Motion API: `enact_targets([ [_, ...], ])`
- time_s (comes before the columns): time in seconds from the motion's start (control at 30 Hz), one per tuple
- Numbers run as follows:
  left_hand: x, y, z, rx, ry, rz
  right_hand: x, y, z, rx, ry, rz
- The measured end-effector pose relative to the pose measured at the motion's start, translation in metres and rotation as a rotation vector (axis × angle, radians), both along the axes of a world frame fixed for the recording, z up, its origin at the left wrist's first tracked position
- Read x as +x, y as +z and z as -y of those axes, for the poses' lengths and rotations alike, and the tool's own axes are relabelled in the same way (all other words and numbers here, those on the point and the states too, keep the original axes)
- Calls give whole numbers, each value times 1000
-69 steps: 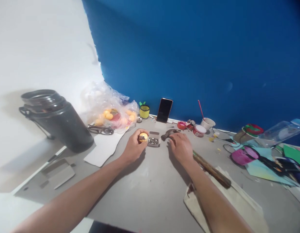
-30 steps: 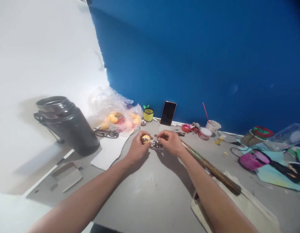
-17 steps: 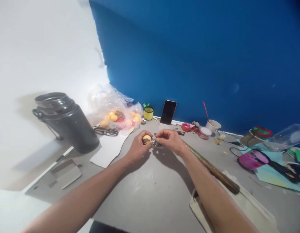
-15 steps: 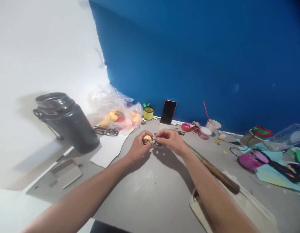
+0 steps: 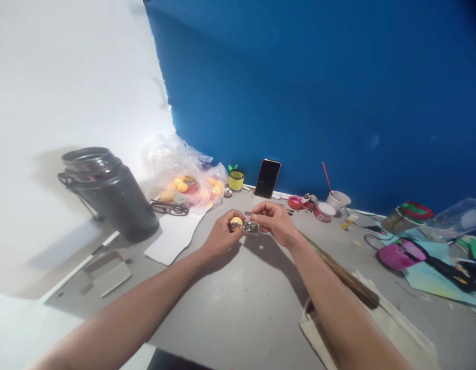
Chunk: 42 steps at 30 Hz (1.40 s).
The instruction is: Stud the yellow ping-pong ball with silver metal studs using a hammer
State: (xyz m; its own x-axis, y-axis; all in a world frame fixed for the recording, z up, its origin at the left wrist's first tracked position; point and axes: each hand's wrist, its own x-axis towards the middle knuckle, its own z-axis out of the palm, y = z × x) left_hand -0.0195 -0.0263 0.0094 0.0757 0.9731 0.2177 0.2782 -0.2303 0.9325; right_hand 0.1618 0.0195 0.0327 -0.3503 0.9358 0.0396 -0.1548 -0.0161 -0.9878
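Observation:
My left hand (image 5: 223,235) is closed around a small yellow ball (image 5: 236,223) that has dark, shiny bits along its lower side. Right beside the ball is a small clear box (image 5: 256,229) full of shiny metallic pieces (image 5: 250,225), too small to name. The left fingertips come close to the box's left edge; whether they grip it too, I cannot tell. Over the box's far right edge, my right hand (image 5: 275,224) has its thumb and forefinger pinched together. Whatever lies between those fingertips is too small to make out.
A dark flask (image 5: 114,198) stands left, near glasses (image 5: 170,207), white paper (image 5: 176,234) and a plastic bag (image 5: 184,164) with yellow balls. A phone (image 5: 267,178) leans at the blue wall. Rightward are a white cup (image 5: 339,199), a wooden stick (image 5: 345,275) and a pink container (image 5: 401,254).
My right hand has lifted slightly and drawn back from the metallic pieces, so more of the clear box shows. The left hand still holds the yellow ball.

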Motion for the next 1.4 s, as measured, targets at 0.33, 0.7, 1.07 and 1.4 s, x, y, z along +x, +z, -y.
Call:
enact_targets([
  [0.33,0,-6,-2,-17,-17,20,0,2,3,-42,42,-37],
  [0.7,-1,-7,-2,6,-21,12,-3,5,6,-76,71,-130],
  [1.07,0,-6,-2,32,-8,-21,-3,6,5,-73,64,-151],
  [1.4,1,-7,-2,88,-10,-58,-16,0,4,-80,136,-167],
])
